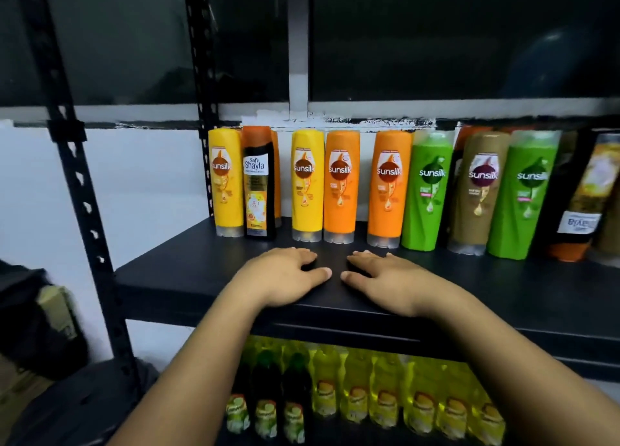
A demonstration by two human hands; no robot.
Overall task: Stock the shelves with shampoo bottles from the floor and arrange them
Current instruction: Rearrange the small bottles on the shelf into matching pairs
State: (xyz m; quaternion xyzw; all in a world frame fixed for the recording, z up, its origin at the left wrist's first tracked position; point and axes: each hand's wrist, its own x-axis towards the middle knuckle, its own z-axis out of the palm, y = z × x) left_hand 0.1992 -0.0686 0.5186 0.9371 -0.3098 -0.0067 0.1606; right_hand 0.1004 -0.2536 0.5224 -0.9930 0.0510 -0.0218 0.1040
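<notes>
Black shelf (503, 288) lined along far edge with upright shampoo bottles (341, 185), yellow, orange, green, brown. Resting flat near front: left hand (285, 274) and right hand (385, 278), fingers relaxed, gripping nothing. Seemingly mostly stocked; gaps left to close, floor stock unseen.

Bare shelf (188, 278) front lies open; bottle row (339, 187) walls the back.
</notes>
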